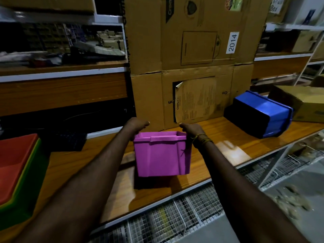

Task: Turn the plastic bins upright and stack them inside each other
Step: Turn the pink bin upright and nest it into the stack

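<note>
Both hands are gripping the purple bin (162, 155) by its top rim, the left hand (137, 124) on one end, the right hand (190, 129) on the other, fingers curled shut over the edge; it's sitting upright, probably just above the wooden shelf (219, 137), so I'm guessing it's heading for the red and green stack (19, 169) at the left; the blue bin (261, 114) is lying tipped over at the right, so it's waiting its turn; fingertips are hiding behind the rim, and the stack is getting cut off by the frame edge.
</note>
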A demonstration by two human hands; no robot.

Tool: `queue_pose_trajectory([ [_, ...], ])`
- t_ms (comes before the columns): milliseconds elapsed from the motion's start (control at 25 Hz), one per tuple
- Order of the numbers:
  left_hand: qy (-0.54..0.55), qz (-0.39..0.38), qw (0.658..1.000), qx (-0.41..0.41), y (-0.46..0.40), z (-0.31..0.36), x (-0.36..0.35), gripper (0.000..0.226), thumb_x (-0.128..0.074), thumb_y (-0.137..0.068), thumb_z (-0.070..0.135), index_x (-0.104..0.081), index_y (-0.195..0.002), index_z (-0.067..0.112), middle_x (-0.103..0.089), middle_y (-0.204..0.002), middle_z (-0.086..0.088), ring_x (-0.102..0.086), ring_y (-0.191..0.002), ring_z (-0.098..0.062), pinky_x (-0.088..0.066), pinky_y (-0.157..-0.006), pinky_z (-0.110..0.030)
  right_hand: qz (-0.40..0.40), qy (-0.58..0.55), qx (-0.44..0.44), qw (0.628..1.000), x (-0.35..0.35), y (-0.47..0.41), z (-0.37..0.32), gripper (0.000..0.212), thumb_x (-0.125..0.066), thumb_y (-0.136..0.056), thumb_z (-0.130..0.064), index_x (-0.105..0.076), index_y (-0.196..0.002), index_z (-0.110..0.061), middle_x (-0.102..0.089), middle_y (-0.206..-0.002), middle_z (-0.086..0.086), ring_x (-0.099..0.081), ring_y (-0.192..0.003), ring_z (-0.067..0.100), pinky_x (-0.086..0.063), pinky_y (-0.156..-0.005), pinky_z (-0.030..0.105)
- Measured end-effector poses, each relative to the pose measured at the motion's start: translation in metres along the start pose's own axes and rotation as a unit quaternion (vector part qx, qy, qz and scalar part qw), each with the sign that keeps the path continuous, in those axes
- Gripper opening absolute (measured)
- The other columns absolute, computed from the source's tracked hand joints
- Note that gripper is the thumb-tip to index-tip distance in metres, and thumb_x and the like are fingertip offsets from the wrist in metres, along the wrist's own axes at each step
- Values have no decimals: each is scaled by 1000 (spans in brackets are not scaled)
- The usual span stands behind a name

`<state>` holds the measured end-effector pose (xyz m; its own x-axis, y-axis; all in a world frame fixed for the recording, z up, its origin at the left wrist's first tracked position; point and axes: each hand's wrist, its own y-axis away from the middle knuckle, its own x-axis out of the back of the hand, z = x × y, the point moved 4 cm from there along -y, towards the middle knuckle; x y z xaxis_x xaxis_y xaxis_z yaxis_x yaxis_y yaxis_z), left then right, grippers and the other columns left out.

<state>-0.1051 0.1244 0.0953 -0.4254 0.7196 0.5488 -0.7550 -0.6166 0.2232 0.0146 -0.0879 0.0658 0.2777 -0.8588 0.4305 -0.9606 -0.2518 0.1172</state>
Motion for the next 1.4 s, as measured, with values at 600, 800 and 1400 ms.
queue_pose_trajectory([
  [600,-55,130,989,-44,26,-100,-44,19,-69,-78,37,-75,-94,30,-70,-112,-4,-66,-99,-29,-52,-81,-33,32,58,60,996,-35,40,82,29,-70,-80,-27,-70,-103,-9,-73,-96,19,-69,-90,34,-52,-75,37],
  [800,-25,123,990,-64,30,-122,-45,16,-69,-79,32,-73,-95,30,-62,-120,0,-62,-104,-22,-52,-86,-34,30,22,19,999,-44,45,96,45,-70,-83,-22,-62,-125,-7,-68,-118,17,-65,-104,30,-48,-85,33],
  [1400,78,173,972,-141,42,-169,83,13,-72,-81,19,-77,-93,22,-75,-105,0,-68,-96,-17,-53,-78,-28,49,-15,39,998,-134,120,-2,63,-60,-73,-40,-61,-127,-8,-67,-119,19,-64,-104,34,-49,-86,38],
])
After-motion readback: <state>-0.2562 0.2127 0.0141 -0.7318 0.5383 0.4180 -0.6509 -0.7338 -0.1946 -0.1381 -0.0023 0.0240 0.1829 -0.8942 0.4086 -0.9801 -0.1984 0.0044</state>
